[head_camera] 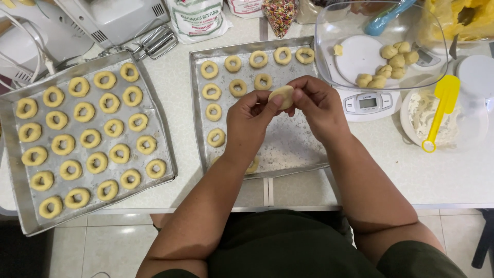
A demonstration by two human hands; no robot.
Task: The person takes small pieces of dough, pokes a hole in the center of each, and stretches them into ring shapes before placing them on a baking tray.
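Both my hands meet over the middle metal tray [298,144]. My left hand [250,121] and my right hand [319,103] pinch a pale, flattened dough piece [282,96] between thumbs and fingertips. Several ring-shaped dough pieces [237,87] lie on that tray's far and left part; one ring [253,166] is partly hidden under my left forearm. A second tray [15,170] on the left is filled with several dough rings.
A clear bowl [329,56] with several dough balls [391,64] sits on a white kitchen scale [368,103] at the right. A yellow spatula [441,110] rests on a plate of flour. A hand mixer [118,20], flour bags and sprinkles stand at the back.
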